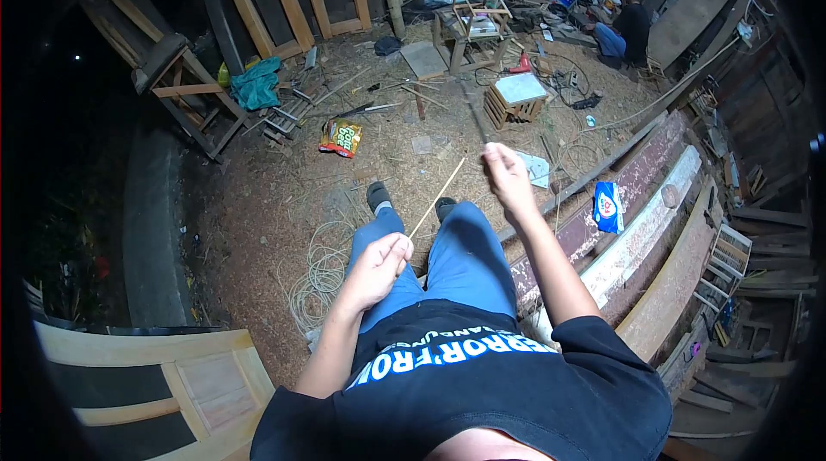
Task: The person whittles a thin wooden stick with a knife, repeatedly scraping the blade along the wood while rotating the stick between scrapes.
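Note:
My left hand (376,272) is closed in a pinch around the lower end of a thin, pale wooden stick (437,197), above my left thigh. The stick slants up and to the right, its far end near my right wrist in this view. My right hand (508,175) is raised over my right knee, fingers wrapped round a narrow, dark blade-like tool (478,115). That tool points away from me and is smeared by motion; I cannot tell its exact kind. Some space separates the tool from the stick.
A coil of pale cord (314,284) lies left of my legs. A snack bag (342,138), a slatted wooden crate (514,99) and a red power tool (520,63) are ahead. A blue packet (607,207) rests on planks at right. A person (628,26) crouches at the back right.

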Available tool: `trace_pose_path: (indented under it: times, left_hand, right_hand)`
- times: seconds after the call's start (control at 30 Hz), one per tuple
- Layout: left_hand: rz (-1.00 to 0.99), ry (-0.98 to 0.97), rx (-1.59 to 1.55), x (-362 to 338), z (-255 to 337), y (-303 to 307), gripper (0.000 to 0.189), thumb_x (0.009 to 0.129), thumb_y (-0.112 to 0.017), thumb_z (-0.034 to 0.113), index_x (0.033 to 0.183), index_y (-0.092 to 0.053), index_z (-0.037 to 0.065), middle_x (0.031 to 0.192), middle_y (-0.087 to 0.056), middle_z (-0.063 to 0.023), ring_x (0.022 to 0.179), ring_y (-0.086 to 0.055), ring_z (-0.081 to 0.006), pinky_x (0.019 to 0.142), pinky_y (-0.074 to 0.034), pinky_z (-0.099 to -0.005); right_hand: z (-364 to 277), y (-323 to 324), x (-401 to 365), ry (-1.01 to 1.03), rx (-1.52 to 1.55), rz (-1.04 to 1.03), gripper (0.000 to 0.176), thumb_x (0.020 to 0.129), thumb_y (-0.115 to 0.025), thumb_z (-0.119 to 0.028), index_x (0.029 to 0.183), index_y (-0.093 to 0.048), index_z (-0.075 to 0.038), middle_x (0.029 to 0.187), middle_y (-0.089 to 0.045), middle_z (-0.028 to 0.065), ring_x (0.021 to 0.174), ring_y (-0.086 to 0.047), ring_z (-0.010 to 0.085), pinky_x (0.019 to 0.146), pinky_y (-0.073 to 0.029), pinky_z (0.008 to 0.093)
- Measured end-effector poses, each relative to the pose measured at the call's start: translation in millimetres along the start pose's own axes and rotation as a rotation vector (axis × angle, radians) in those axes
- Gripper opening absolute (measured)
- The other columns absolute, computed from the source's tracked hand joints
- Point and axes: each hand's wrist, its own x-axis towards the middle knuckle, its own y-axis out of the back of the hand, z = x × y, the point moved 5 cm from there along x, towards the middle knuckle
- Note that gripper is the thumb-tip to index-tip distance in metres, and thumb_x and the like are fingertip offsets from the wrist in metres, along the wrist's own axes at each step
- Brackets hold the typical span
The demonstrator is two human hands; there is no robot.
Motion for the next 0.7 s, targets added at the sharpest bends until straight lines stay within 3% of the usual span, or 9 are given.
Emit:
trace_pose_path:
  times: [0.1,0.2,0.37,0.47,0.57,0.6,0.67,0.7]
  left_hand:
    - [-0.049,-0.032,0.028,3,-1,-3,0.029,0.115,-0.047,0.025,0.093,-0.057,0.009,0.071,-0.041,0.0084,0.062,-0.036,-0.0023,0.056,-0.031,-0.0212]
    - [-0.073,-0.032,-0.004,4,-7,1,0.027,0.114,-0.049,0.029,0.096,-0.057,0.011,0.07,-0.039,0.0102,0.058,-0.032,-0.0011,0.052,-0.028,-0.0198]
    - [-0.099,0.014,-0.05,9,-2,-3,0.025,0.114,-0.051,0.03,0.101,-0.06,0.011,0.075,-0.045,0.009,0.059,-0.036,-0.0017,0.052,-0.031,-0.0198]
    - [0.011,-0.142,0.034,24,14,-7,0.022,0.112,-0.053,0.024,0.103,-0.06,0.006,0.081,-0.053,0.005,0.068,-0.047,-0.0047,0.062,-0.04,-0.0229]
    - [0.064,-0.217,0.156,28,20,-3,0.02,0.112,-0.053,0.022,0.105,-0.06,0.005,0.079,-0.053,0.0048,0.068,-0.047,-0.0048,0.062,-0.04,-0.0234]
    - [0.079,-0.247,0.196,31,23,-3,0.019,0.112,-0.053,0.022,0.105,-0.061,0.005,0.079,-0.053,0.0047,0.069,-0.047,-0.0048,0.062,-0.039,-0.0236]
    - [0.056,-0.252,0.16,26,22,-2,0.017,0.112,-0.051,0.021,0.108,-0.059,0.008,0.077,-0.049,0.0068,0.064,-0.041,-0.0032,0.057,-0.035,-0.022]
    - [0.048,-0.252,0.142,22,22,-1,0.016,0.112,-0.05,0.021,0.109,-0.059,0.009,0.076,-0.047,0.0078,0.061,-0.038,-0.0025,0.055,-0.033,-0.0211]
  right_hand:
    - [-22,-30,-14,-0.19,0.176,-0.182,0.03,0.109,-0.061,-0.038,0.099,-0.067,-0.01,0.073,-0.052,-0.0081,0.055,-0.037,0.0012,0.049,-0.025,0.0208]
    - [-21,-32,-13,-0.186,0.329,-0.232,0.03,0.108,-0.062,-0.038,0.096,-0.065,-0.011,0.072,-0.051,-0.0084,0.054,-0.037,0.0017,0.048,-0.026,0.0216]
    - [-29,-47,-20,-0.127,0.037,-0.166,0.024,0.104,-0.07,-0.026,0.089,-0.064,-0.008,0.075,-0.059,-0.0055,0.071,-0.051,0.0031,0.064,-0.038,0.0228]
    - [-23,-57,-25,-0.04,0.03,-0.181,0.025,0.102,-0.073,-0.024,0.086,-0.063,-0.008,0.075,-0.06,-0.0052,0.069,-0.05,0.0033,0.062,-0.039,0.0239]
    - [-35,-49,-24,-0.024,-0.094,-0.181,0.025,0.101,-0.075,-0.022,0.085,-0.062,-0.007,0.073,-0.056,-0.0062,0.068,-0.046,0.0029,0.059,-0.036,0.0246]
    - [-29,-35,-17,0.051,-0.197,-0.114,0.027,0.101,-0.076,-0.024,0.085,-0.061,-0.007,0.073,-0.051,-0.007,0.068,-0.042,0.0025,0.057,-0.032,0.0249]
    - [-32,-13,-7,0.095,-0.127,0.004,0.03,0.1,-0.077,-0.023,0.083,-0.058,-0.007,0.073,-0.048,-0.0078,0.068,-0.039,0.0022,0.057,-0.03,0.0256]
    - [-46,-9,-10,0.119,-0.196,0.011,0.028,0.101,-0.073,-0.023,0.086,-0.059,-0.005,0.072,-0.05,-0.006,0.068,-0.041,0.0032,0.058,-0.033,0.0262]
